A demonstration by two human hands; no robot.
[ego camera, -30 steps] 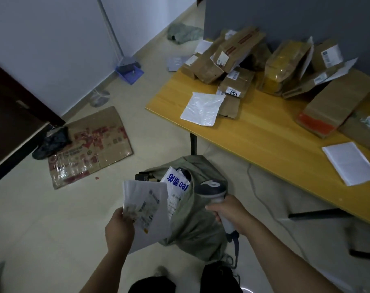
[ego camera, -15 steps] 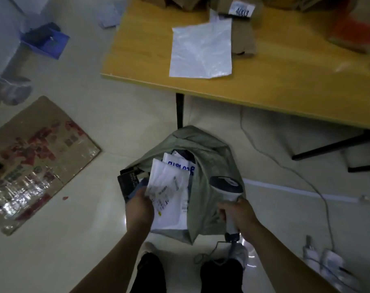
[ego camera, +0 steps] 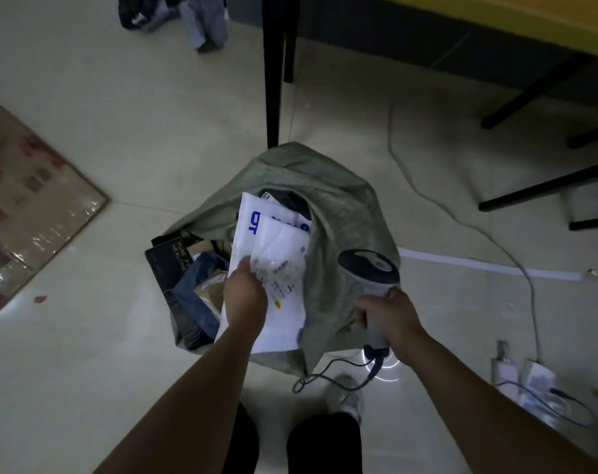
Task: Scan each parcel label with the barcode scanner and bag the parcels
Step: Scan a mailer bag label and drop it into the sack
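Note:
A green woven sack (ego camera: 338, 213) stands open on the floor in front of me. My left hand (ego camera: 244, 297) grips a white parcel envelope (ego camera: 283, 268) with a printed label, held inside the sack's mouth. Behind it sits another white parcel with blue print (ego camera: 256, 217). A black box (ego camera: 169, 261) and a blue packet (ego camera: 196, 289) lie in the sack to the left. My right hand (ego camera: 389, 318) grips the handle of the grey barcode scanner (ego camera: 369, 268), just right of the sack; its cable (ego camera: 328, 371) trails down by my feet.
A yellow table's edge (ego camera: 530, 18) and black legs (ego camera: 273, 73) are above the sack. Flattened cardboard (ego camera: 27, 213) lies on the floor at left. A white cable (ego camera: 461, 220) runs to a power strip (ego camera: 533, 378) at right. Dark clothing (ego camera: 174, 15) lies top left.
My head has tilted down, so the tabletop has left view. My left hand has pushed the white envelope lower into the sack. The scanner stays beside the sack.

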